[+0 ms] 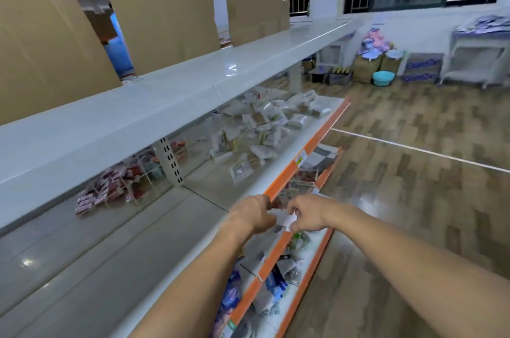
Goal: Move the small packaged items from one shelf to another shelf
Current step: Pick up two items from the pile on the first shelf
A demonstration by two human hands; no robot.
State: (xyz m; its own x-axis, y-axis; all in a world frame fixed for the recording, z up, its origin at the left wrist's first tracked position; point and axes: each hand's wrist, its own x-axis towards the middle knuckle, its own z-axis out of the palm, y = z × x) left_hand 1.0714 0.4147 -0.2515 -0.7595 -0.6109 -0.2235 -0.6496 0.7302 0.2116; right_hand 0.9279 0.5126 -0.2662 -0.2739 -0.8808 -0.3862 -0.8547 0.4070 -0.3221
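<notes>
Both hands' fingers, left hand point(255, 216) and right hand point(309, 213), pinch a blurred white packet point(287, 220); its print unreadable.

I see both forearms extended forward, converging. My left hand point(255, 215) is curled, knuckles up. My right hand point(307, 213) is curled too, something white pinched between its fingertips.

both hands point(278, 216) hide the white packet point(289, 220) between them, blurred.

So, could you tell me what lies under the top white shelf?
Under the top white shelf: white packets and red packets on the middle shelf. The top shelf hides anything farther back.
</notes>
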